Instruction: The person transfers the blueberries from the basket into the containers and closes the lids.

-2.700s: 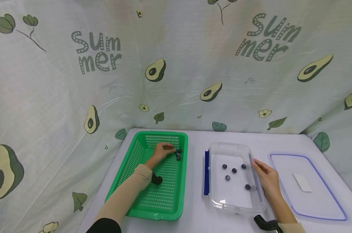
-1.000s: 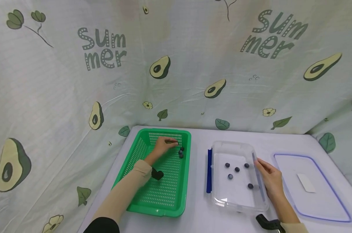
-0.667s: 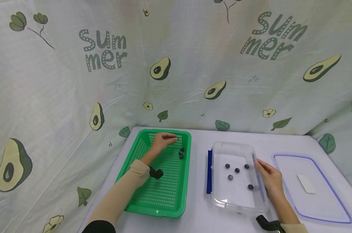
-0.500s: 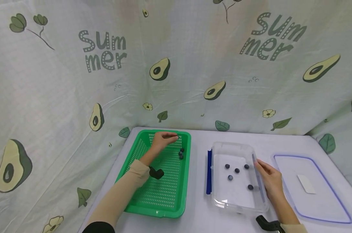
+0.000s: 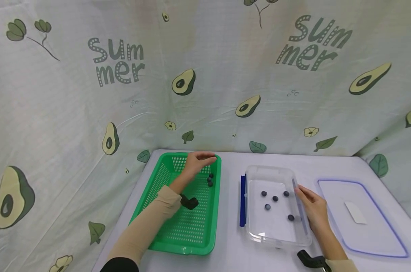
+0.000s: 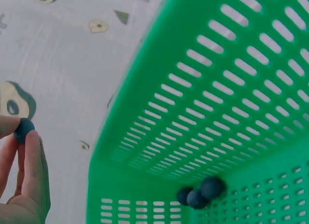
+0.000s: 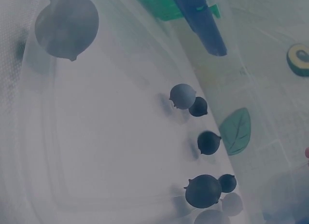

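Note:
My left hand [image 5: 205, 158] hovers over the far right corner of the green slotted basket [image 5: 157, 189]. It pinches a dark blueberry [image 6: 23, 129] between thumb and fingertips. A small cluster of blueberries [image 5: 210, 180] [image 6: 200, 192] lies on the basket floor by its right wall. To the right stands a clear plastic container [image 5: 256, 234] with several blueberries [image 5: 275, 198] [image 7: 208, 142] scattered on its bottom. My right hand [image 5: 308, 202] rests with fairly straight fingers along the container's right wall and holds nothing.
A blue clip [image 5: 242, 200] runs along the container's left side. The clear lid with a blue edge [image 5: 371, 230] lies flat on the white table at the right. A printed avocado cloth [image 5: 205, 75] closes off the back and both sides.
My left hand has risen from the basket floor with a blueberry and moved right, toward the basket's far right rim. The right hand has stayed on the container wall.

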